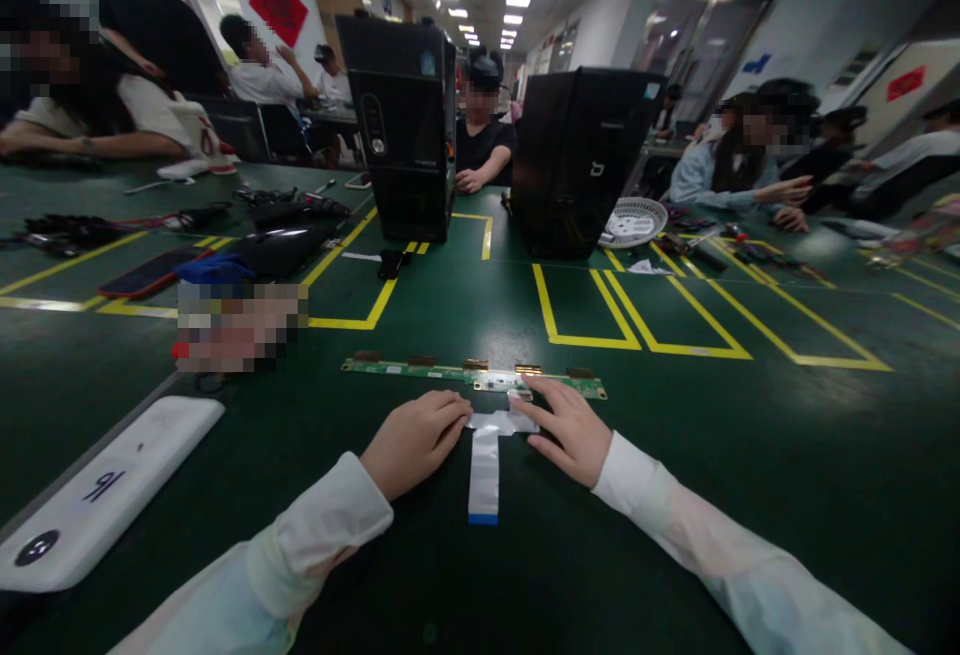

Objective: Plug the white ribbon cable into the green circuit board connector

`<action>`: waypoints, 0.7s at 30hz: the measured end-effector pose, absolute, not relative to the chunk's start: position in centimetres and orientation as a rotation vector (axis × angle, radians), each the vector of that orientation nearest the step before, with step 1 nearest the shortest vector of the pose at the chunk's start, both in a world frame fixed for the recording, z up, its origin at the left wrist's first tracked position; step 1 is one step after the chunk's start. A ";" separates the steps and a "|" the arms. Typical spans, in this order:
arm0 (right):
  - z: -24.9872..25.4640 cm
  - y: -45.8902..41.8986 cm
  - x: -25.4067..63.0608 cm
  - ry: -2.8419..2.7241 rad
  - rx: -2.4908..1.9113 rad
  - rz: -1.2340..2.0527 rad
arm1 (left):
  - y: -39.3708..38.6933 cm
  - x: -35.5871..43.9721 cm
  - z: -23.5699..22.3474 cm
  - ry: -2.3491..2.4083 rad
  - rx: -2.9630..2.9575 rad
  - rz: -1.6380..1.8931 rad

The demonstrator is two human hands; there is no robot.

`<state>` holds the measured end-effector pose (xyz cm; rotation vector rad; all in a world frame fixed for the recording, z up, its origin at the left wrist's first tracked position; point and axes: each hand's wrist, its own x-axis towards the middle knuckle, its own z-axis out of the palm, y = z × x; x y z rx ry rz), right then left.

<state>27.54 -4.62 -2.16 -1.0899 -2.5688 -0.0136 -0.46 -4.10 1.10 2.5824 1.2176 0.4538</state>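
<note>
A long, narrow green circuit board (pixel 442 373) lies across the table in front of me, with several brown-gold tabs along its far edge. Nearer to me is a white flat ribbon cable (pixel 484 465), T-shaped, its blue-tipped tail pointing my way. My left hand (pixel 420 443) is closed, fingertips pressed together at the left end of the cable's crosspiece; the thumb is hidden. On the other side, my right hand (pixel 568 427) has its fingers spread. One fingertip reaches the board's near edge, and another touches the cable's right part by the connector.
Two black computer towers (pixel 405 135) (pixel 585 160) stand ahead. Yellow tape (pixel 592 342) marks the green table. To my left lie a white elongated device (pixel 112 495) and dark cables (pixel 71 233). A white basket (pixel 636 222) sits at right. Several people sit around.
</note>
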 end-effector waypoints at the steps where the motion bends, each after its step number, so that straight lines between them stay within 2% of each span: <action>1: -2.2 -4.6 27.5 -2.581 -1.103 -0.010 | -4.1 -0.5 1.0 1.218 2.582 0.456; 13: -2.2 -4.6 28.4 -2.671 -1.187 -0.010 | -3.9 -0.8 1.2 1.204 2.576 0.489; 21: -3.4 -10.1 37.4 -2.519 -1.422 -0.139 | -3.6 -0.9 0.7 1.174 2.592 0.523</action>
